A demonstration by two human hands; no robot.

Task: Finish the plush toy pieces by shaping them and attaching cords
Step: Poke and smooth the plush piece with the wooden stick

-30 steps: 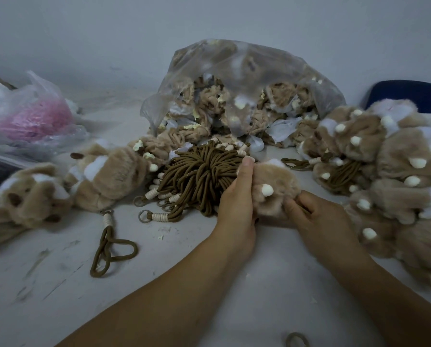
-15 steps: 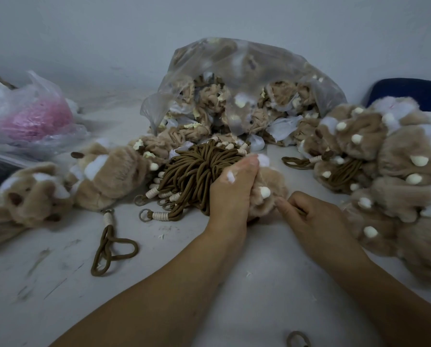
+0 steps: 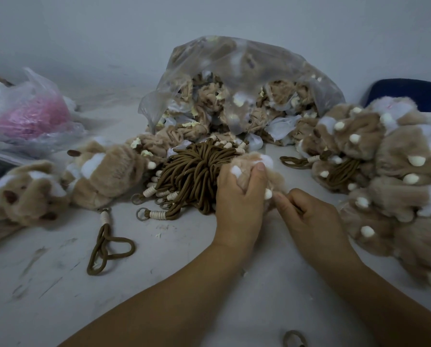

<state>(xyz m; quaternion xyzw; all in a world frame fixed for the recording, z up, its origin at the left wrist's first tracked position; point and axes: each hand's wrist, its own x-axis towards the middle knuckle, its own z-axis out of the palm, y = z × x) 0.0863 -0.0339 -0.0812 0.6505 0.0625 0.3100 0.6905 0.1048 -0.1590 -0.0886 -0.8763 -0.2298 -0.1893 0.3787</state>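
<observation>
Bare table [image 3: 159,291] lies open on the near side of both hands, interrupted only by a loose cord [image 3: 109,249] well to the left of the left hand [image 3: 239,196] and a small cord loop [image 3: 293,338] close to the forearms. Just beside the left hand, on its left and far sides, the cord bundle [image 3: 191,171] blocks passage. Beyond the bundle, the clear bag [image 3: 234,71] of plush closes the far side. To the right of the right hand [image 3: 309,216], a narrow strip of table separates it from the plush heap [image 3: 397,176]. Left of the bundle lie plush toys [image 3: 101,174] and, farther off, a pink bag [image 3: 26,116].
</observation>
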